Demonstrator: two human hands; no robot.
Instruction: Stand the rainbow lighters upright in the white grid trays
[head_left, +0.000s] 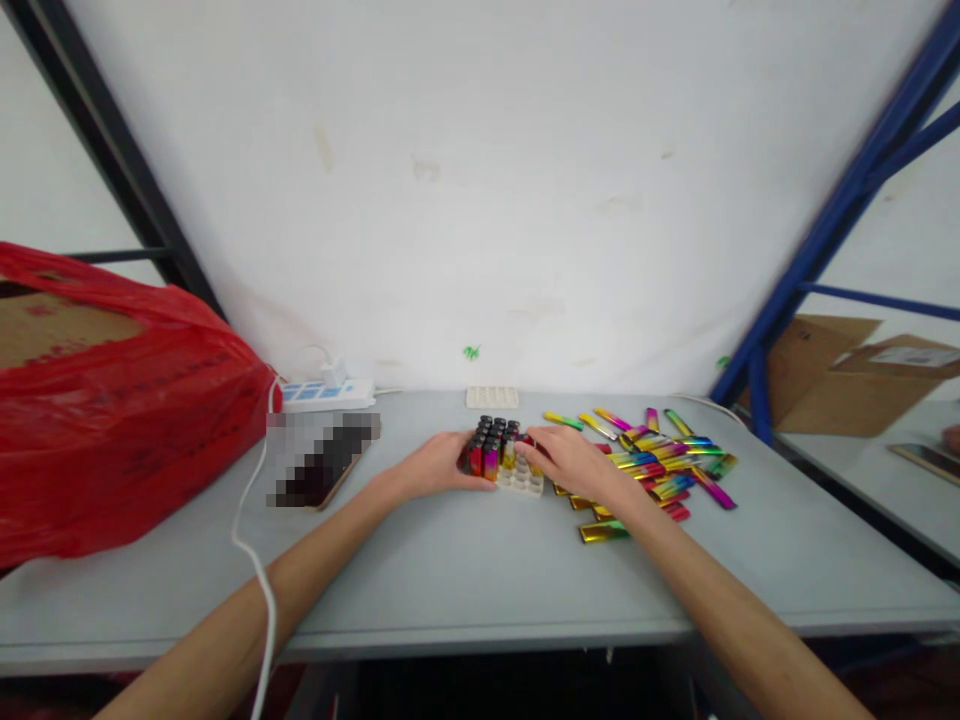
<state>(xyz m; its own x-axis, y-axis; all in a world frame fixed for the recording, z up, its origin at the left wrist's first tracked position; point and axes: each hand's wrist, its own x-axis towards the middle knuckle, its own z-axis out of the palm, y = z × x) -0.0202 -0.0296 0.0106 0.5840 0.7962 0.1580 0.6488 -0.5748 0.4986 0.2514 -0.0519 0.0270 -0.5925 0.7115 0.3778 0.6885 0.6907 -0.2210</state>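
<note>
Near the middle of the table, a white tray (pixel 521 485) with small compartments holds several upright lighters (pixel 492 455) with black tops and shiny coloured bodies. My left hand (pixel 442 465) curls around the tray's left side, its thumb along the near edge. At the right side of the lighters is my right hand (pixel 566 458), fingers pinched on what looks like a lighter (pixel 523 438), mostly hidden by the fingers. Close to this hand, a loose pile of shiny multicoloured lighters (pixel 641 460) lies flat on the table. Some tray compartments nearest me on the right are vacant.
A second white tray (pixel 492 397) lies by the wall. To the left are a phone (pixel 330 465), a power strip (pixel 326 393) and a red plastic bag (pixel 135 400). A white cable (pixel 255 560) crosses over my left forearm. Cardboard boxes (pixel 840 375) stand beyond the blue frame (pixel 825 235).
</note>
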